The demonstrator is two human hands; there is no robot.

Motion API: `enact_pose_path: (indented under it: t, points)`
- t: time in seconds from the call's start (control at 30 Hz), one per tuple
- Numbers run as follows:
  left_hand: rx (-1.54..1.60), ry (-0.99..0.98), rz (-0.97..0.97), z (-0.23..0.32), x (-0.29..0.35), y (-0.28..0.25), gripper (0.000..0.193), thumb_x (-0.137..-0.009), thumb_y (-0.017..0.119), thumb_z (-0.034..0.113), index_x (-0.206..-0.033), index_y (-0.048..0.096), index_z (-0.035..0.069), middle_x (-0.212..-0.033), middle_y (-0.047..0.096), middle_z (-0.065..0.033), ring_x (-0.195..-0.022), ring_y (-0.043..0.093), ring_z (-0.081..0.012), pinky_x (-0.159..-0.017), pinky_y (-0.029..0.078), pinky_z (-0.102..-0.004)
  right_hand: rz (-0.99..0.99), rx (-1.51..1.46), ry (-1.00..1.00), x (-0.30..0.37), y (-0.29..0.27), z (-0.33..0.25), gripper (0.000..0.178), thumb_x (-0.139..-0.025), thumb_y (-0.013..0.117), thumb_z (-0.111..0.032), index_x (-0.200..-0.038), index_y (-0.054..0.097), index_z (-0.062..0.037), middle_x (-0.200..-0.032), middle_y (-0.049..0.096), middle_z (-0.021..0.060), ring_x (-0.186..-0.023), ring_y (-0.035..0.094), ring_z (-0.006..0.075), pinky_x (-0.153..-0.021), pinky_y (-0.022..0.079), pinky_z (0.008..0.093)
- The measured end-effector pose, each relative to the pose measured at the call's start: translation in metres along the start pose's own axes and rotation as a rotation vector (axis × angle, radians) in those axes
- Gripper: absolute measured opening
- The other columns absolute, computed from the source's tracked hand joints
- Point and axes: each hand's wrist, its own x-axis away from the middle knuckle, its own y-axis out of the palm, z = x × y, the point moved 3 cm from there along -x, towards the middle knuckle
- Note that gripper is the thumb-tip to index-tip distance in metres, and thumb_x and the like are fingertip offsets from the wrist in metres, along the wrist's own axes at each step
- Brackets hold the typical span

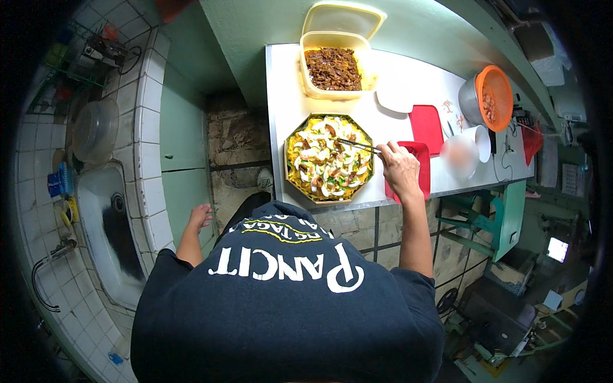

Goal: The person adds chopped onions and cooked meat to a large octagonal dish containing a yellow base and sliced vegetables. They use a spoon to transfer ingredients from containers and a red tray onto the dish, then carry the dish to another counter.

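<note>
My right hand (pixel 401 169) is closed around slim black tongs (pixel 357 145). Their tips reach over the upper middle of an octagonal tray (pixel 288 186) with a dark rim. Yellow noodles (pixel 299 171) fill this tray, topped with white egg slices (pixel 325 190), green bits and browned pieces. Whether the tips pinch a piece is too small to tell. Down at my left side, away from the table, my left hand (pixel 201 217) hangs with fingers loosely bent and nothing visible in it. Behind the tray stands a yellowish plastic tub (pixel 313 89) of dark brown shredded food (pixel 333 69), its lid (pixel 345 19) tilted up.
Red lids (pixel 426 127) and a white lid (pixel 394 96) lie right of the tray. Farther right are an orange colander (pixel 504 80) over a metal pot (pixel 469 102) and white containers (pixel 482 140). A green stool (pixel 507 220) stands at the table's front. A sink (pixel 105 191) is at left.
</note>
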Motion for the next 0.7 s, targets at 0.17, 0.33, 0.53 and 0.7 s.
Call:
enact_pose_path:
  t: [0.17,0.33,0.53,0.7]
  points:
    - [-0.013,-0.016,0.024,0.003,0.010,0.000,0.034,-0.093,0.051,0.035,-0.122,0.056,0.018,-0.107,0.059,0.0011,-0.084,0.059,-0.0159,-0.069,0.045,-0.0356,0.043,-0.085,0.072,0.007,-0.017,0.007,0.013,-0.089,0.058,-0.019,-0.099,0.063,-0.0123,-0.087,0.061,0.0055,-0.080,0.063,0.0245,-0.066,0.050,0.0368]
    - [-0.021,-0.058,0.035,-0.010,0.011,-0.002,0.031,-0.092,0.049,0.029,-0.120,0.057,0.018,-0.106,0.060,0.0017,-0.081,0.060,-0.0158,-0.067,0.045,-0.0359,0.201,-0.208,0.042,0.004,-0.035,-0.004,0.015,-0.089,0.059,-0.020,-0.101,0.063,-0.0132,-0.088,0.064,0.0054,-0.077,0.064,0.0247,-0.064,0.050,0.0363]
    - [0.019,-0.025,0.022,-0.006,0.007,-0.003,0.032,-0.092,0.049,0.028,-0.122,0.056,0.018,-0.104,0.060,0.0015,-0.083,0.060,-0.0164,-0.068,0.045,-0.0362,0.397,-0.539,-0.131,-0.060,-0.019,-0.099,0.017,-0.088,0.060,-0.015,-0.104,0.062,-0.0112,-0.089,0.062,0.0091,-0.071,0.063,0.0293,-0.059,0.050,0.0390]
    - [0.051,-0.013,0.063,0.002,0.010,-0.017,0.034,-0.093,0.051,0.031,-0.124,0.055,0.017,-0.109,0.060,-0.0001,-0.086,0.060,-0.0185,-0.071,0.046,-0.0380,0.378,-0.260,-0.025,-0.133,0.062,-0.099,0.017,-0.092,0.055,-0.020,-0.102,0.060,-0.0077,-0.090,0.062,0.0116,-0.067,0.063,0.0303,-0.057,0.050,0.0391]
